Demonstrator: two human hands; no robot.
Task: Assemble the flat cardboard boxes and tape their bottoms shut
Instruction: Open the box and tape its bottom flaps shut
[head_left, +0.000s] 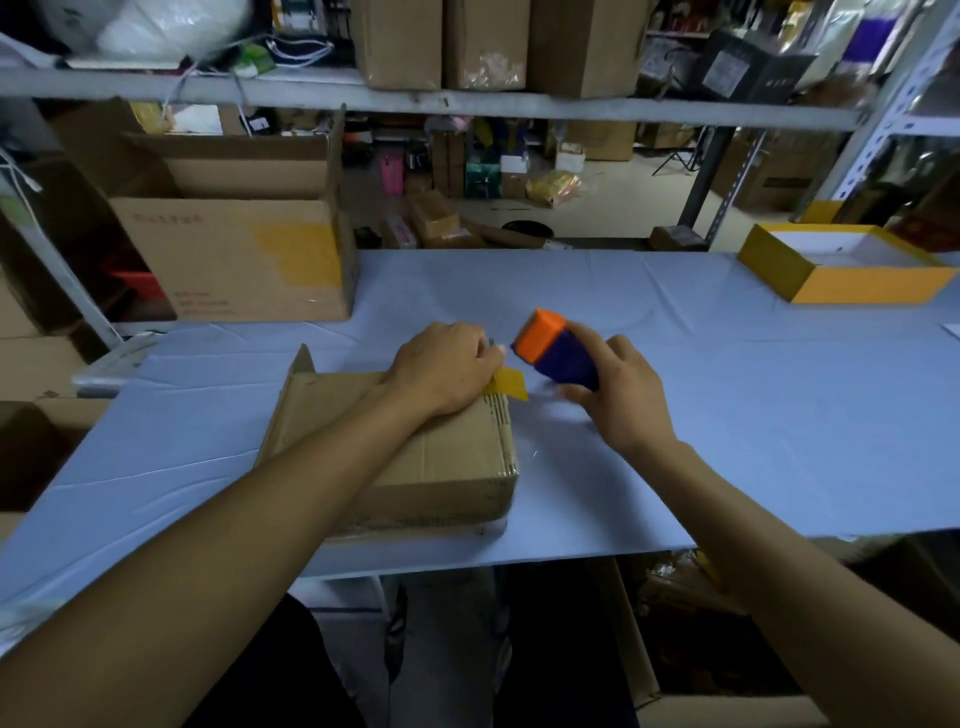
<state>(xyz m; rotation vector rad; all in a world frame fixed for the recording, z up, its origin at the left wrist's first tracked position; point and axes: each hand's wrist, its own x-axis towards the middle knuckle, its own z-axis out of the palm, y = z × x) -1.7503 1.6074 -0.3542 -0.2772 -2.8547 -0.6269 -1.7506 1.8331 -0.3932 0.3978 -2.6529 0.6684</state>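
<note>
Box: a brown cardboard box lies on the table, near its front edge and left of centre; its broad face is up; its long axis runs from the front edge toward the shelves, slightly tilted left; a flap stands up at its far left corner
Tape: a short yellow-brown strip shows at the box's far right corner, just beside the left hand; clear film seems to wrap the box's right edge, though I cannot tell for sure
Left hand: the left hand rests on the box's far right corner; its fingers are curled and seem to pinch the strip's end; the forearm crosses the box top
Right hand: the right hand is just right of the box, above the table; its fingers wrap the blue body of a tape dispenser; the dispenser's orange end points at the left hand; it is blurred
Around: a large open carton stands at the table's far left; an open yellow box sits at the far right, well apart; neither blocks the hands
Behind: metal shelves hold more cartons; goods lie on the floor beyond
Below: an open carton sits under the table's front edge, right
</note>
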